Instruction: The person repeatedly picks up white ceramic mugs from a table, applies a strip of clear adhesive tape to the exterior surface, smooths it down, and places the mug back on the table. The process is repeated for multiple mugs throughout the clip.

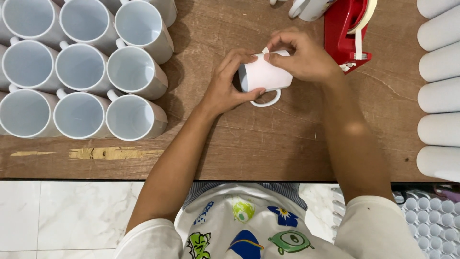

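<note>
Head view showed a white mug [262,76] lying on its side on the bench [268,139], wrapped in paper, between my hands. My left hand [229,84] gripped its open end; my right hand [299,57] pinched a tape strip [265,50] at its top edge, beside a red tape dispenser [342,29].

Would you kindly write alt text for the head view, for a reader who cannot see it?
Seen from above, a person's left hand steadies a white mug lying on its side on a wooden table, while the right hand presses a tape strip onto paper wrapped round it. Rows of upright empty mugs stand at left, a red tape dispenser at top right.
</note>
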